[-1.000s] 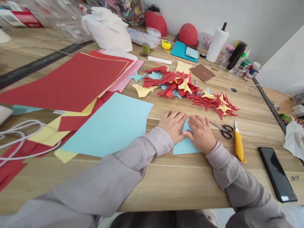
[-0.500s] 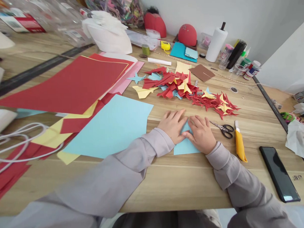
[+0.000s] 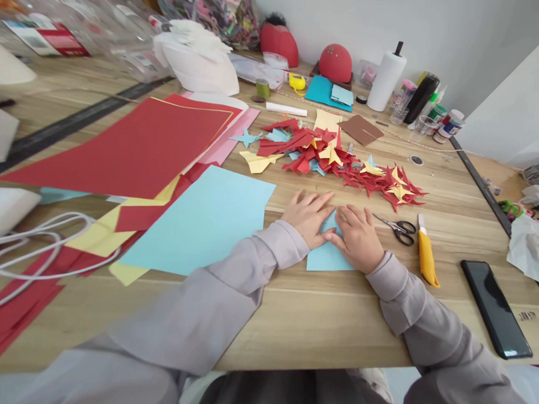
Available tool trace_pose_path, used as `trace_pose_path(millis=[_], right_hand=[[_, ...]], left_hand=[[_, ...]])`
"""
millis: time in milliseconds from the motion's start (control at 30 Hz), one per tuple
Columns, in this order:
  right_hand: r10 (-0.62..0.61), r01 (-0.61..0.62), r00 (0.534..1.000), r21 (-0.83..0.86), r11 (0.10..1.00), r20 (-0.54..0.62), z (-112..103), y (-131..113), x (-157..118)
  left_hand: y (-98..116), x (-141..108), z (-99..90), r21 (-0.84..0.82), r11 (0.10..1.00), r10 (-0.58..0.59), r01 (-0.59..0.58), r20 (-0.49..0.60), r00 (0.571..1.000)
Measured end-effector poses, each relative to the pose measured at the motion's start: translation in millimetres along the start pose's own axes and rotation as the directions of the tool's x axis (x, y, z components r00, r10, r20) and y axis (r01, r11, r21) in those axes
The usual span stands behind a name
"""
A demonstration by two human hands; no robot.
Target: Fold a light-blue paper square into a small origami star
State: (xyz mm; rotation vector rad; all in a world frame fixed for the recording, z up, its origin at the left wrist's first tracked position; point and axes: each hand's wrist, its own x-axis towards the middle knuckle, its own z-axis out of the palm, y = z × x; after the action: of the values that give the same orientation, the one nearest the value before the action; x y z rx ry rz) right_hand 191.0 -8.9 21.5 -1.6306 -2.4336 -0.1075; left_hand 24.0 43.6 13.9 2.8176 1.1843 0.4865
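Head view: and we're live over the wooden tabletop (image 3: 309, 324), both hands working close together!

Left hand (image 3: 308, 218): open and flat, fingers together, pressing on the paper rather than gripping it.

Right hand (image 3: 358, 237): open too, fingertips bearing down on the same piece.

Blue folded paper (image 3: 328, 253): pinned between both hands, a corner poking up.

Risk: uneven pressure could skew the crease (and the scissors (image 3: 396, 232) sit just beside the right hand, so a sideways slide could catch them).
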Motion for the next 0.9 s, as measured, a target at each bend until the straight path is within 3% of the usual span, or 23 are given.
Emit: trace_pose_path(millis=[667, 900], right_hand=[[-0.006, 0.005, 1.000, -0.020, 1.000, -0.020, 0.2, 3.4, 0.7], [0.053, -0.053, 0.997, -0.009, 0.999, -0.049, 4.9, 4.4, 0.5]], left_hand=[[-2.4, -0.7, 0.7, -0.067, 0.998, 0.016, -0.017, -0.013, 1.000], [-7.2, -2.2, 0.9, -0.093, 0.986, -0.150, 0.138, -0.149, 0.977]])
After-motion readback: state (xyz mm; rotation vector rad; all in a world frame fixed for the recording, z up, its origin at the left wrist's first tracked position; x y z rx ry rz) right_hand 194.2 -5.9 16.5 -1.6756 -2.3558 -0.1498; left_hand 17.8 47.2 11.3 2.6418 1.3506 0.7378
